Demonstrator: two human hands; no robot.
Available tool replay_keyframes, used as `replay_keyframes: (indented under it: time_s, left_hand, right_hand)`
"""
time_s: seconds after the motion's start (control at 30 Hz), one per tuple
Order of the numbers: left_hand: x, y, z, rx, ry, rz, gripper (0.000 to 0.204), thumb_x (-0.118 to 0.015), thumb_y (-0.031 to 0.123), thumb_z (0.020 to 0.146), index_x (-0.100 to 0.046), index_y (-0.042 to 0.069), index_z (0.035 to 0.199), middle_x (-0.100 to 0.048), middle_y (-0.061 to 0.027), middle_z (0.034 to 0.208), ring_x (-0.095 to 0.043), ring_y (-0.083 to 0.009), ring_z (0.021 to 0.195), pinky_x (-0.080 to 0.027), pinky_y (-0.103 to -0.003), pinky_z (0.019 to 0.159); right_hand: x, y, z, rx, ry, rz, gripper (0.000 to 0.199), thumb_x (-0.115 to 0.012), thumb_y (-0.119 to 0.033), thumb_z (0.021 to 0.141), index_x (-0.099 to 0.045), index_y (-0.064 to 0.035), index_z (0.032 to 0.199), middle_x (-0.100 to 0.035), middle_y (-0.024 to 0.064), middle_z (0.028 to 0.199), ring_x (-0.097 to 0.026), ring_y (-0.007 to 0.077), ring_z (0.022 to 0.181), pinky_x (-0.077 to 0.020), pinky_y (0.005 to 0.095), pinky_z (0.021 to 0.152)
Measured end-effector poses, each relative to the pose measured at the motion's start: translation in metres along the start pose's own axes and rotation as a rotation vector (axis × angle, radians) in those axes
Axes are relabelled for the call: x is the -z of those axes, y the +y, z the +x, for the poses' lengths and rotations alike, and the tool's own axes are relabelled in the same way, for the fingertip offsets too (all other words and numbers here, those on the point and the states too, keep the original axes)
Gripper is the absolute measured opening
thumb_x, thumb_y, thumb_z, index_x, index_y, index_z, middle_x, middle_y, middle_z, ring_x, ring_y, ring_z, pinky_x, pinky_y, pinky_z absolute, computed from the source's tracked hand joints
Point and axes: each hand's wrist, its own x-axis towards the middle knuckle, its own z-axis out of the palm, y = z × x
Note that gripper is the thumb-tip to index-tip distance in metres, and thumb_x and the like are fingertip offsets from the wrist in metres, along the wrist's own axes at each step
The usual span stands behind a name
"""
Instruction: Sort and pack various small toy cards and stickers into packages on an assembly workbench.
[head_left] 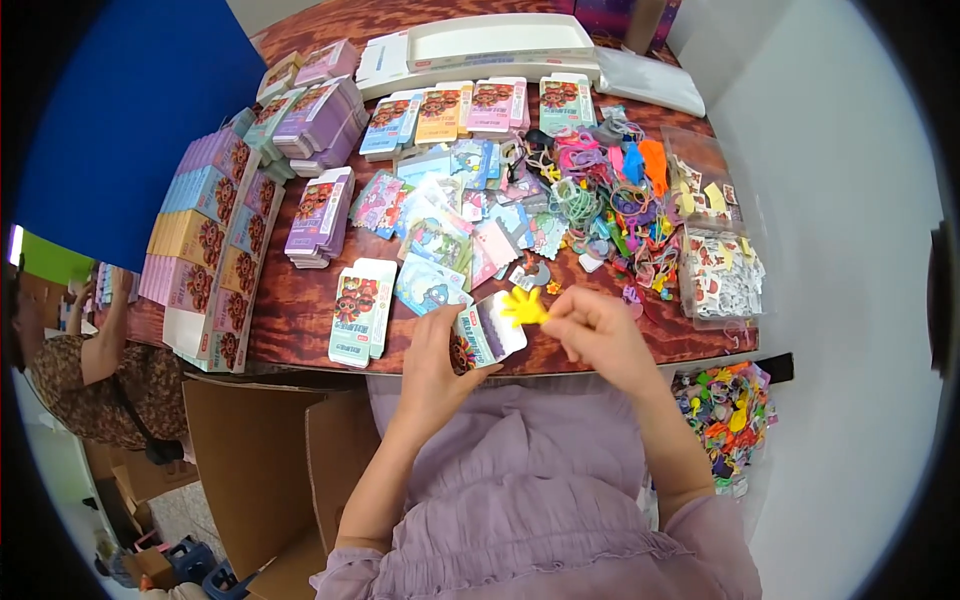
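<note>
My left hand [437, 362] holds a small white card box [488, 331] with a colourful printed face, at the near edge of the wooden table [290, 300]. My right hand [596, 330] pinches a small yellow hand-shaped toy [524, 306] right at the box's open end. Both hands are close together above my lap.
Stacks of flat printed boxes [205, 250] line the table's left side. Loose picture cards [440, 215] and a heap of coloured rubber bands [610, 200] fill the middle. Clear trays of stickers [722, 275] sit right; a bag of coloured trinkets [727, 410] hangs below. Another person [90, 370] sits far left.
</note>
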Motion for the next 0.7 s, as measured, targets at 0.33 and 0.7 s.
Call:
replay_keyframes:
  time_s: [0.33,0.7]
  left_hand:
    - [-0.001,0.006,-0.006,-0.069,0.076,0.221,0.08,-0.083,0.002,0.063,-0.046,0.003,0.135,-0.052,-0.0195,0.13,-0.052,-0.0401,0.12,-0.047,-0.045,0.097]
    - [-0.005,0.002,-0.007,-0.05,0.071,0.131,0.079,-0.082,0.001,0.064,-0.046,0.002,0.133,-0.052,-0.019,0.129,-0.052,-0.0393,0.118,-0.045,-0.046,0.097]
  right_hand:
    - [-0.042,0.002,-0.001,0.327,0.156,-0.83,0.019,-0.07,-0.025,0.085,-0.065,-0.0072,0.082,-0.064,0.01,0.069,-0.064,0.033,0.064,-0.0465,0.0445,0.058]
    - [-0.047,0.011,-0.001,0.397,0.126,-0.725,0.02,-0.064,-0.012,0.089,-0.067,-0.0072,0.108,-0.066,0.0147,0.104,-0.065,0.0358,0.089,-0.0517,0.0455,0.073]
